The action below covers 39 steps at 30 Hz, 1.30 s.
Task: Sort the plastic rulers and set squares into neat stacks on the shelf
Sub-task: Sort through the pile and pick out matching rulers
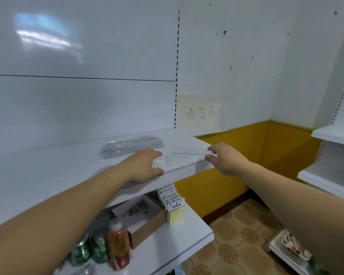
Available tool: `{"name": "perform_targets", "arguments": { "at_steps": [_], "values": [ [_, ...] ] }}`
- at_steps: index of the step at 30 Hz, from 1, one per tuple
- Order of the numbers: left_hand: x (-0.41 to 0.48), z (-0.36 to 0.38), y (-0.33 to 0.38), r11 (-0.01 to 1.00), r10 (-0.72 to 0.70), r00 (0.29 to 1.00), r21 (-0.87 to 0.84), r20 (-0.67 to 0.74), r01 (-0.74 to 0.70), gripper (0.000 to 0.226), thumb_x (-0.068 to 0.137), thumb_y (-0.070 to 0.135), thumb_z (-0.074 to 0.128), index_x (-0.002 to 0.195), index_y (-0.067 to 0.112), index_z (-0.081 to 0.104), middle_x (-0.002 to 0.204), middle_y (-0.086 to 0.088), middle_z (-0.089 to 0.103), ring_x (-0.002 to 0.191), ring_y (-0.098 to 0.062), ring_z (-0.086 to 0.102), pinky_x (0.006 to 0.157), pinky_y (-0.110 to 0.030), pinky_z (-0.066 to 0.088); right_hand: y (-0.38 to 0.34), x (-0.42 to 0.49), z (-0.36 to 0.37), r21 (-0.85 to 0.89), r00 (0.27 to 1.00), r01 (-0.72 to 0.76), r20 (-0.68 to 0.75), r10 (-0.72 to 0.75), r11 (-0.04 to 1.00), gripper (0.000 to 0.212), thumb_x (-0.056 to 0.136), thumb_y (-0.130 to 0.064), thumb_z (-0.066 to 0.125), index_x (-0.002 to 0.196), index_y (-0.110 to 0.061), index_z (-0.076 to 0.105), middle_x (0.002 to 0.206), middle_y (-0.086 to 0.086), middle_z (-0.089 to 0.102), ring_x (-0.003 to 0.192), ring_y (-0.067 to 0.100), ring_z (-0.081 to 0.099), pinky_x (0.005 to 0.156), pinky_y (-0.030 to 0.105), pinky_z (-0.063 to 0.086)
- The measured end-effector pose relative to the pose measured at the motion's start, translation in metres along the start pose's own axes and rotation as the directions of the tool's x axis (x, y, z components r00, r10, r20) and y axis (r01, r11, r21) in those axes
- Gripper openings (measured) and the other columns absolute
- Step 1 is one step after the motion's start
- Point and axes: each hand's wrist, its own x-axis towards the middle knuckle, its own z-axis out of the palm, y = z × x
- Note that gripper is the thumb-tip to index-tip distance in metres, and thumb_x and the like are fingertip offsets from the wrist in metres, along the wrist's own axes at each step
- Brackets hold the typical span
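**Q:** Where is the ruler at this point?

**A:** The clear ruler [191, 151] lies flat near the right end of the top shelf [48, 175]. The right hand [224, 157] pinches its right tip between thumb and fingertips. It is a light end grip, probably so the piece can be slid along rather than lifted.

**Q:** And the other hand?

**A:** The left hand [145, 165] rests on the shelf, thumb and fingers curled round the rounded corner of a clear flat piece. This looks like a set square [161, 162], and it sits just in front of the ruler. The hand appears to be steadying it so the two shapes stay apart. How firm the hold is cannot be told, as the plastic is nearly invisible against the white.

**Q:** Is any stack formed yet?

**A:** A bundle of clear rulers [131, 145] sits just behind the left hand, toward the back panel and clear of both loose pieces. That is the likely destination for the ruler.

**Q:** And underneath?

**A:** The lower shelf [187, 231] holds green cans [99, 247], a bottle [118, 245], a cardboard box [147, 229] and yellow note pads [176, 214] — none of it part of the sorting.
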Motion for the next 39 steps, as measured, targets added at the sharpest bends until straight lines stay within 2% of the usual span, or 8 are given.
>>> {"name": "perform_targets", "arguments": {
  "at_steps": [4,7,10,18,27,33,39],
  "values": [
    [0.038,-0.003,-0.015,0.999,-0.048,0.991,0.009,0.123,0.047,0.066,0.091,0.046,0.053,0.148,0.025,0.026,0.155,0.002,0.024,0.139,-0.020,0.028,0.113,-0.033,0.024,0.002,0.054,0.005,-0.005,0.997,0.059,0.042,-0.059,0.998,0.050,0.098,-0.043,0.041,0.140,-0.017,0.042,0.139,0.003,0.046,0.124,0.020,0.045,0.102,0.034,0.039],
    [0.052,-0.002,-0.025,0.996,-0.090,0.981,-0.005,0.173,0.092,0.066,0.090,0.049,0.052,0.147,0.028,0.026,0.154,0.005,0.025,0.137,-0.018,0.032,0.113,-0.034,0.026,-0.007,0.090,0.013,0.023,0.988,0.130,0.084,-0.131,0.991,0.050,0.098,-0.043,0.042,0.139,-0.015,0.043,0.138,0.004,0.049,0.122,0.021,0.048,0.099,0.032,0.039],
    [0.054,-0.001,-0.028,0.992,-0.124,0.979,-0.011,0.162,0.127,0.066,0.089,0.052,0.052,0.146,0.031,0.027,0.153,0.007,0.027,0.136,-0.016,0.032,0.113,-0.035,0.027,-0.024,0.119,0.026,0.046,0.970,0.207,0.118,-0.212,0.977,0.050,0.097,-0.043,0.043,0.137,-0.014,0.045,0.134,0.006,0.051,0.117,0.023,0.051,0.094,0.032,0.041],
    [0.043,0.000,-0.023,0.970,-0.241,0.963,-0.008,0.116,0.244,0.067,0.088,0.053,0.052,0.147,0.032,0.026,0.152,0.008,0.027,0.137,-0.014,0.028,0.114,-0.032,0.023,-0.074,0.184,0.051,0.132,0.880,0.436,0.144,-0.452,0.890,0.048,0.095,-0.045,0.045,0.134,-0.018,0.049,0.132,0.009,0.047,0.121,0.025,0.047,0.101,0.034,0.037],
    [0.041,0.002,0.005,0.923,-0.378,0.920,-0.038,0.099,0.383,0.067,0.089,0.049,0.054,0.147,0.032,0.025,0.154,0.008,0.025,0.139,-0.012,0.026,0.112,-0.026,0.019,-0.081,0.209,0.068,0.122,0.772,0.594,0.192,-0.606,0.795,0.053,0.091,-0.057,0.042,0.134,-0.026,0.048,0.132,0.005,0.047,0.121,0.026,0.045,0.103,0.041,0.038],
    [0.048,0.017,0.030,0.908,-0.412,0.908,-0.047,0.071,0.416,0.065,0.089,0.048,0.055,0.146,0.030,0.029,0.153,0.008,0.029,0.137,-0.011,0.029,0.113,-0.027,0.022,-0.072,0.207,0.073,0.157,0.740,0.628,0.182,-0.647,0.762,0.055,0.092,-0.057,0.037,0.137,-0.026,0.043,0.135,0.006,0.046,0.123,0.027,0.042,0.103,0.043,0.038],
    [0.056,0.016,0.046,0.876,-0.468,0.883,-0.109,0.046,0.470,0.062,0.088,0.048,0.057,0.143,0.036,0.032,0.152,0.011,0.030,0.137,-0.011,0.031,0.110,-0.026,0.023,-0.022,0.210,0.065,0.163,0.764,0.595,0.191,-0.617,0.787,0.061,0.095,-0.055,0.035,0.146,-0.022,0.031,0.151,0.006,0.031,0.137,0.026,0.029,0.112,0.040,0.025]
  ]
}}
